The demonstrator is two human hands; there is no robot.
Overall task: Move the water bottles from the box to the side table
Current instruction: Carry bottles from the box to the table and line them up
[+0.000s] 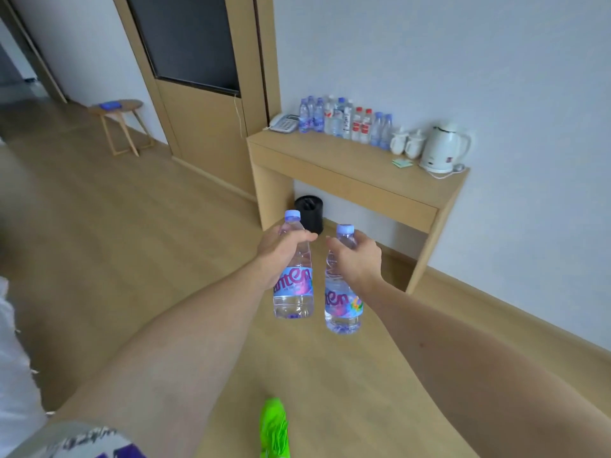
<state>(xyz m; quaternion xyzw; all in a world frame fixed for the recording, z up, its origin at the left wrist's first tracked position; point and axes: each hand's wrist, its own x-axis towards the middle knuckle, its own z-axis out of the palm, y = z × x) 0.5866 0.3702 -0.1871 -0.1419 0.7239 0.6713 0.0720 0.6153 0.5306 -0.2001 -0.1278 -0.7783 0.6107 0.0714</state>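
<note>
My left hand (279,249) grips a clear water bottle (293,294) with a blue and pink label just below its neck. My right hand (358,257) grips a second, matching water bottle (342,307) the same way. Both bottles hang upright in the air over the wooden floor, side by side, a short way in front of the side table (350,166). A row of several water bottles (344,122) stands along the table's back edge against the wall. The box is not in view.
On the side table stand a white telephone (284,123), two white cups (408,143) and a white kettle (444,148). A black bin (309,213) sits under it. A small round stool (120,125) stands far left by the wooden door (198,104). A green shoe (274,428) shows below.
</note>
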